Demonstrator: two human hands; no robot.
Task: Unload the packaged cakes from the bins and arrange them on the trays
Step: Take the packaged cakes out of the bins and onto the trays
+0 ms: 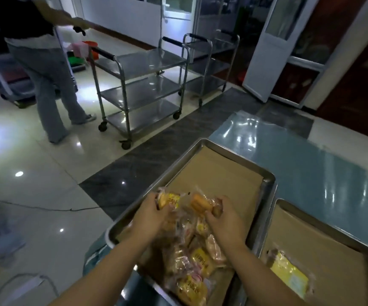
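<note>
A metal tray [200, 144] lined with brown cardboard lies in front of me on a blue table. A heap of clear-wrapped packaged cakes [192, 257] with yellow labels fills its near half. My left hand [154, 214] grips a wrapped cake with a yellow label [169, 200] at the top of the heap. My right hand [225, 215] holds another wrapped cake [203, 203] beside it. A second lined tray [333, 224] sits to the right with one packaged cake [289, 273] on it.
The blue table [311, 164] stretches away to the right. Two steel three-shelf carts [139, 87] stand on the tiled floor ahead. A person [46, 74] walks at the upper left. A black cable [46, 208] runs over the floor.
</note>
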